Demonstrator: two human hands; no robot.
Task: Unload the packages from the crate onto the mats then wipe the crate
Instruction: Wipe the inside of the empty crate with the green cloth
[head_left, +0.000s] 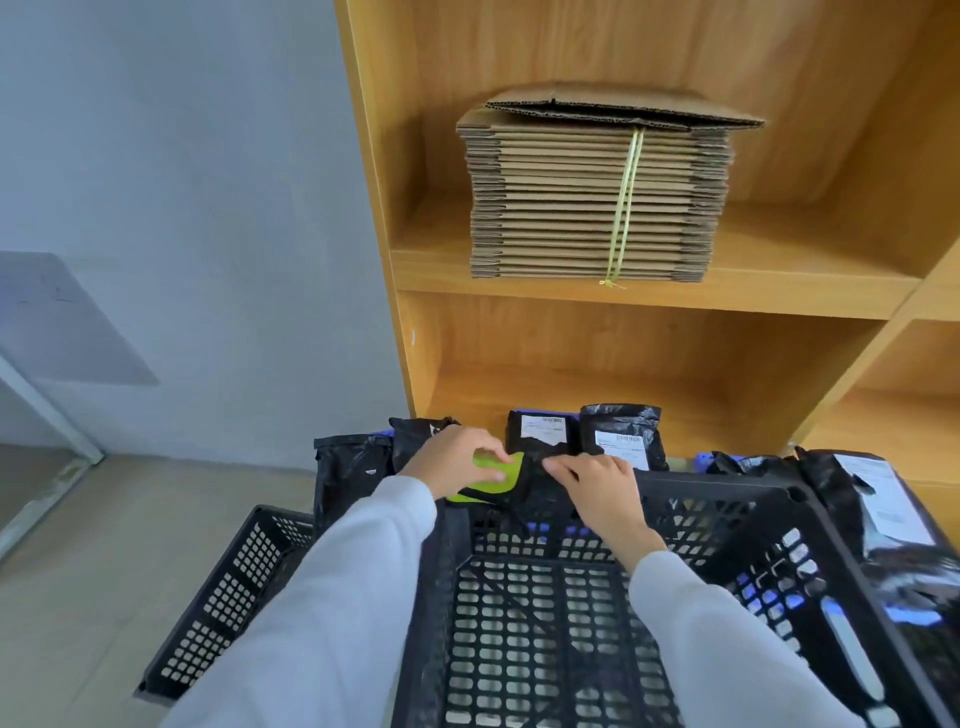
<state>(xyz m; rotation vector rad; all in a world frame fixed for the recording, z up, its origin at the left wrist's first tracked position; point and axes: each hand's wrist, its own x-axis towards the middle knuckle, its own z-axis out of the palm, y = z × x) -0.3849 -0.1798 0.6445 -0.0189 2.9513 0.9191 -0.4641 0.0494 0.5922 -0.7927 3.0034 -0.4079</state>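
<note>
1. The black perforated plastic crate (571, 623) sits directly below the camera, and its slotted floor shows bare: no packages remain inside that I can see.
2. The black poly-bag packages with white shipping labels (623, 441) lie outside the crate, along its far rim and to its right; blue patches (704, 460) show beneath them, probably the mats, though too little is visible to be sure.
3. A lime-green and black cloth (493, 480) is draped at the crate's far rim, its long axis running left to right along that rim.
4. The left hand (452, 460) rests on the green part of the cloth, fingers curled down onto it; it appears to pinch or press the fabric.
5. The right hand (597, 483) meets the cloth's dark right end, fingertips closed on its edge. Whether it grips the cloth alone or the rim too, I cannot tell.
6. Both hands are on the cloth, the left over its middle, the right at its end; neither must reach further.
7. Judgement: unloading looks finished and wiping is in hand. The unwiped surfaces, the floor and side walls, lie nearer the person than the hands, so the coming stroke would pull the cloth back and downward.
8. A second black lattice crate (228, 597) leans at the left, and a tied bundle of flat cardboard (592, 197) sits on the wooden shelf (779, 291) beyond.
</note>
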